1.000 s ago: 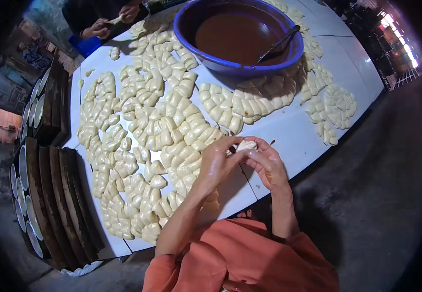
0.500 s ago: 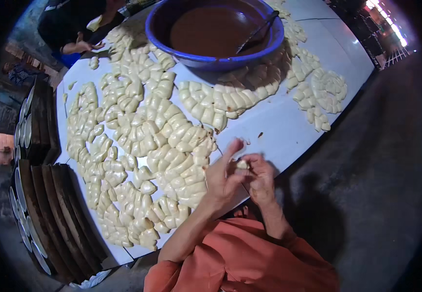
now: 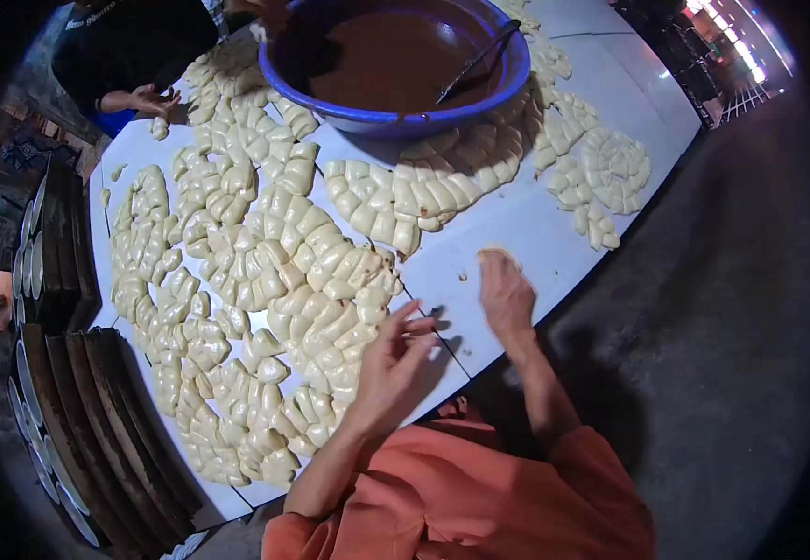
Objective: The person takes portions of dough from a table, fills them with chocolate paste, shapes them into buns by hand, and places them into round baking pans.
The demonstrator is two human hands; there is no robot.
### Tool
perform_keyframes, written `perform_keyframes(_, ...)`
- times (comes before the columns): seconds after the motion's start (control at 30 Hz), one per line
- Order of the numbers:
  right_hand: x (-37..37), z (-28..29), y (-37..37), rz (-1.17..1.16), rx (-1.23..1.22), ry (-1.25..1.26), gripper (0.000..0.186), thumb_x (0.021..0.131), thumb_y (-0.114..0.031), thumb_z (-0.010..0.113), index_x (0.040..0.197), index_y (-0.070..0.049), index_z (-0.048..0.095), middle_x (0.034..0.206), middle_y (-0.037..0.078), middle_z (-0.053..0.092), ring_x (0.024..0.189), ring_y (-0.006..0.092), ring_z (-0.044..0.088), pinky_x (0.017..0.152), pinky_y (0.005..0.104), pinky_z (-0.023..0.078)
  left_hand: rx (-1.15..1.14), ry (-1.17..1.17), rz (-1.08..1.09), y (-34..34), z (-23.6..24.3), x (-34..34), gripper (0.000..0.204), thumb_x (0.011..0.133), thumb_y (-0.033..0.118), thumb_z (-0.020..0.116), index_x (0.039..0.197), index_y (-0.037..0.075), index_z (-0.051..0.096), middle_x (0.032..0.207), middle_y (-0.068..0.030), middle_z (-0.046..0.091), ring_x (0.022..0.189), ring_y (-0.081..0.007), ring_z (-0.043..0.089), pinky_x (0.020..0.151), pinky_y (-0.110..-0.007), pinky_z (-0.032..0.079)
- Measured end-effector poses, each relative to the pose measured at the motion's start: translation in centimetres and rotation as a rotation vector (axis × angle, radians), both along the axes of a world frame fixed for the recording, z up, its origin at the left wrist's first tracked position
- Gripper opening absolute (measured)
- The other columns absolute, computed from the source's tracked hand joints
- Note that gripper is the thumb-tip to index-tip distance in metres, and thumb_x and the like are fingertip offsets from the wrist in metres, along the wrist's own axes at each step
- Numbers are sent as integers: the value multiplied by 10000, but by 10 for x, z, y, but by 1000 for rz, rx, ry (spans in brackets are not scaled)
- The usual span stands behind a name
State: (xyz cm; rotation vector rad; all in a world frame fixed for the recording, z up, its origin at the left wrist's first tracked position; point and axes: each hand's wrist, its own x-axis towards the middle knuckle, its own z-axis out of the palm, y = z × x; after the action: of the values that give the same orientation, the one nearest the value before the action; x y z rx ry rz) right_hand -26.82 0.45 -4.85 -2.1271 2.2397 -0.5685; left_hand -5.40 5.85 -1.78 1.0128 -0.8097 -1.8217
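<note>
Many dough pieces point(image 3: 279, 257) crowd the left of the bench point(image 3: 563, 238); open room lies toward its right edge, around my right grip point(image 3: 506, 297), its hold unclear. My left grip point(image 3: 394, 364) is loosely spread. The basin point(image 3: 405, 122) contains brown liquid point(image 3: 391, 67).

open lane along tabletop point(image 3: 526, 222), dough point(image 3: 391, 205) and basin point(image 3: 405, 124) beyond

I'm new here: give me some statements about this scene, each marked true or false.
1. The blue basin holds brown liquid. True.
2. The person's two hands are clasped together. False: the left hand and right hand are apart.
3. Pale dough pieces cover part of the table. True.
4. The basin holds only liquid. False: a dark utensil leans on its rim.
5. Another person's hand shows at upper left. True.
</note>
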Motion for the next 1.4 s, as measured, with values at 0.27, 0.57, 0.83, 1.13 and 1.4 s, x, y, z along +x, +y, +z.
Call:
perform_keyframes(0.27,51,38,-3,15,463,-1404,205,976,-156,570,1133,-27,546,955,69,652,813,167,688,682,295,560,-23,-162,312,-24,34,57,425,957,81,606,1356,1,483,1134,-134,656,971,-143,636,805,-258,530)
perform_keyframes(0.57,38,151,-219,405,150,-1269,182,962,-167,569,1092,-39,579,936,91,658,812,127,669,620,250,514,14,-113,414,-32,28,83,341,968,71,601,1289,-22,538,1161,-123,646,988,-155,644,843,-261,534)
perform_keyframes(0.83,77,110,-321,681,687,158,288,880,-280,619,1033,-39,660,933,103,698,846,226,652,726,386,493,-10,-166,414,-32,24,94,310,968,65,604,1260,-30,559,1158,-129,645,1039,-173,638,903,-300,534)
perform_keyframes(1.13,72,137,-286,636,500,-845,170,929,-201,598,960,-36,623,824,21,640,738,95,622,650,264,496,-156,-237,284,-80,30,68,322,968,105,616,1251,-39,565,1147,-123,651,1010,-157,641,854,-277,518)
perform_keyframes(1.4,67,139,-260,396,210,-1132,208,963,-257,581,1005,-57,617,842,24,661,715,105,653,652,257,508,-185,-53,177,-157,51,14,373,984,257,613,1266,16,572,1156,-89,659,953,-156,658,770,-279,519)
